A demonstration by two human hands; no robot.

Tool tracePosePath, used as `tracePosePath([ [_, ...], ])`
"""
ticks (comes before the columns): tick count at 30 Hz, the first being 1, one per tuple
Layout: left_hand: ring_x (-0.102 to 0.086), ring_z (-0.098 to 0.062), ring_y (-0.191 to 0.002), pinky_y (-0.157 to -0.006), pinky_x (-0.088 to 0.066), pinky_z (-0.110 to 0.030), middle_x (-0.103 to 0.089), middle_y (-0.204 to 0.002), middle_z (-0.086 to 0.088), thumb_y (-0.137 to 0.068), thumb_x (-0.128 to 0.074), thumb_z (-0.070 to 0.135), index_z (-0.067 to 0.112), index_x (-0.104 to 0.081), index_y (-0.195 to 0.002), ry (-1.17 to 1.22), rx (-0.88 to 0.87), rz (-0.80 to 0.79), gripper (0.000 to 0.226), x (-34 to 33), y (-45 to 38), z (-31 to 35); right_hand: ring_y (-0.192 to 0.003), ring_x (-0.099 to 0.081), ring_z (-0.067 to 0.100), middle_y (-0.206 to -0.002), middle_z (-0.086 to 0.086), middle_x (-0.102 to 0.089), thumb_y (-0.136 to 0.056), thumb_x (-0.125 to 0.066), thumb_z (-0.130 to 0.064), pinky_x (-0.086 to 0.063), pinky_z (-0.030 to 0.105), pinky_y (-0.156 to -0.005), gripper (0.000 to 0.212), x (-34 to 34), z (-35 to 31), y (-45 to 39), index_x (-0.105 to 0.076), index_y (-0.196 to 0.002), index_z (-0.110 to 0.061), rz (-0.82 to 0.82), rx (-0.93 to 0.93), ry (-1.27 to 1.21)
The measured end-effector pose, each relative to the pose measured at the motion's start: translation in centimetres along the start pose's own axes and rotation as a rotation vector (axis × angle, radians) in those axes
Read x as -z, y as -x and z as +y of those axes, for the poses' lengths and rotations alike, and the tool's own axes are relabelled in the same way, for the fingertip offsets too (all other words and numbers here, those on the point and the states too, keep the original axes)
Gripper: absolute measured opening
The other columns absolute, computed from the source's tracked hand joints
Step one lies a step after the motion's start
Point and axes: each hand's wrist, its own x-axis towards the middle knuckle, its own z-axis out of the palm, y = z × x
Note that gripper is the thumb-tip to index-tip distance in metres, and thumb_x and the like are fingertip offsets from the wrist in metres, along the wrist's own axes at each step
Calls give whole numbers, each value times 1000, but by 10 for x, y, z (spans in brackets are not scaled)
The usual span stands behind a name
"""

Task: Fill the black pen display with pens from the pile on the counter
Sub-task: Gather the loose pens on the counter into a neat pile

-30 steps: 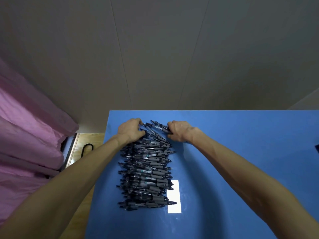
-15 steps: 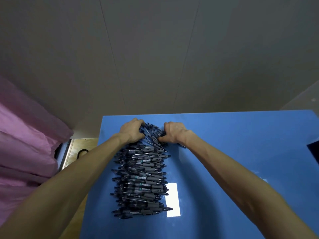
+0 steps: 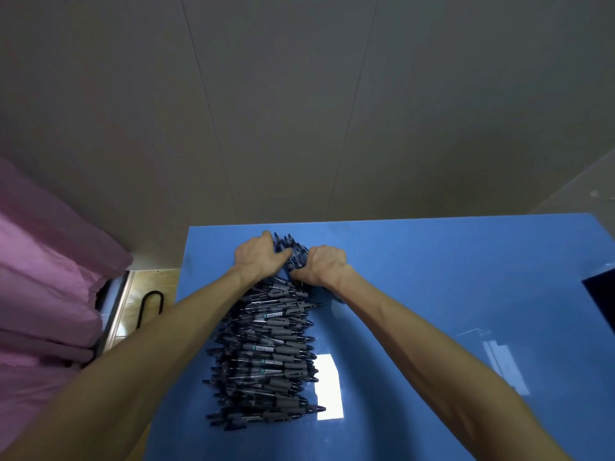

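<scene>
A long pile of dark pens (image 3: 266, 347) with grey grips lies on the blue counter (image 3: 432, 294), running from the near edge toward the far edge. At the pile's far end my left hand (image 3: 258, 256) and my right hand (image 3: 324, 264) face each other with fingers curled round a bunch of pens (image 3: 291, 249) squeezed between them. A dark corner at the right edge may be the black pen display (image 3: 600, 294); most of it is out of frame.
A grey wall stands behind the counter. Pink cloth (image 3: 43, 277) hangs at the left, with a black bent tube (image 3: 149, 306) on a wooden floor beside the counter's left edge. A bright light reflection (image 3: 327, 385) lies right of the pile.
Both hands have closed in toward each other, gathering the far-end pens into a tighter bunch. The camera has tilted, bringing the dark corner at the right into view.
</scene>
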Motion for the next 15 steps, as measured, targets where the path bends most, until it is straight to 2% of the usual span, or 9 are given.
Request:
tracePosePath([
  [2, -54, -28, -84, -69, -41, -35, -59, -92, -3, -96, -55, 59, 13, -48, -109, 13, 18, -12, 49, -1, -1, 6, -110, -63, 25, -117, 5, -65, -92, -58, -60, -45, 32, -84, 53, 3, 7, 1, -60, -118, -14, -66, 17, -104],
  [4, -55, -28, -85, -70, -43, -36, -60, -97, -5, -96, -58, 54, 11, -48, -115, 5, 18, -37, 48, -2, -3, 10, -97, -59, 25, -103, 4, -62, -92, -61, -59, -43, 32, -77, 44, 4, 25, 0, -58, -101, -16, -141, 29, -224],
  [7, -56, -28, -88, -71, -45, -36, -64, -105, -6, -94, -61, 52, 12, -49, -115, 18, 10, -60, 47, -3, -5, 16, -81, -57, 24, -77, 1, -59, -92, -65, -54, -41, 31, -66, 43, -3, 50, -1, -54, -75, -17, -181, 31, -377],
  [9, -57, -28, -89, -71, -45, -36, -62, -105, -6, -95, -61, 52, 12, -50, -118, 21, 0, -58, 47, -6, -5, 20, -74, -57, 24, -70, 1, -58, -93, -67, -50, -41, 31, -62, 43, -9, 59, -1, -53, -69, -17, -164, 17, -424],
  [12, -61, -30, -96, -70, -45, -36, -61, -104, -5, -97, -54, 56, 8, -45, -134, 46, -5, -31, 61, -10, -4, 28, -70, -55, 25, -66, 2, -55, -94, -64, -52, -39, 31, -59, 47, -14, 68, -3, -48, -66, -17, -69, -56, -468],
  [15, -63, -32, -109, -77, -47, -39, -63, -121, -9, -94, -54, 64, 7, -41, -139, 21, -17, 5, 73, -12, -5, 42, -74, -56, 27, -71, 2, -55, -94, -61, -51, -38, 30, -62, 44, -15, 75, -9, -45, -68, -20, 17, -154, -511],
])
